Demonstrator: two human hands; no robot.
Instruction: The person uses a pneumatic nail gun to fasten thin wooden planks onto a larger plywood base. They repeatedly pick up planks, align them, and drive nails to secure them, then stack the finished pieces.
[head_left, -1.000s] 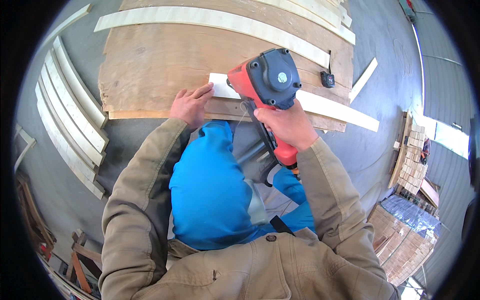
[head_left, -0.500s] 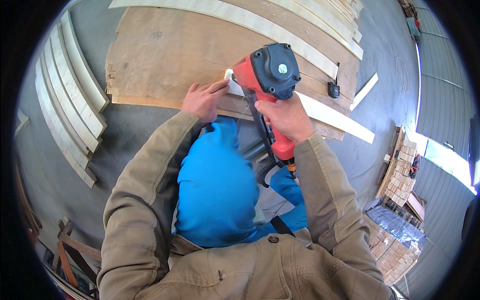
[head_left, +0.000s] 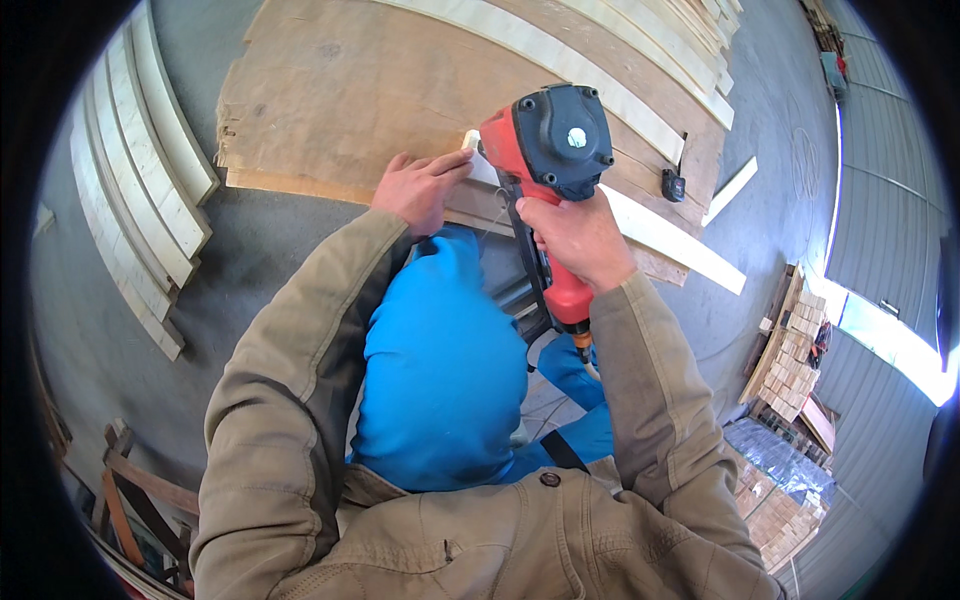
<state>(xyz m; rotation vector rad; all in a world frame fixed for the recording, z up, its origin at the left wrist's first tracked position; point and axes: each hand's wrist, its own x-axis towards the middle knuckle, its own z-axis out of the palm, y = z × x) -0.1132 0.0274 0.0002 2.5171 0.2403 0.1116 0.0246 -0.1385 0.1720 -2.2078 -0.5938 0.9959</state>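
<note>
R hand (head_left: 578, 232) wrapped tight round the red nail gun (head_left: 548, 170), nose down on the pale wood strip (head_left: 660, 232). L hand (head_left: 420, 186) flat, fingers spread, pinning the strip end to the plywood sheet (head_left: 350, 90). Fastening step, I'd say; next needs the gun square and L fingers clear. Vs 1 s ago: gun and hands sit higher in view, grip unchanged.

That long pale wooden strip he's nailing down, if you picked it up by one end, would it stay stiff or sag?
The pale wooden strip looks long and thin, so it would probably bow somewhat if lifted by one end. It seems light for its length, like the similar slats stacked nearby. Flat-faced, it is unlikely to roll. The left hand presses it flat while the right hand grips the red nail gun.
</note>
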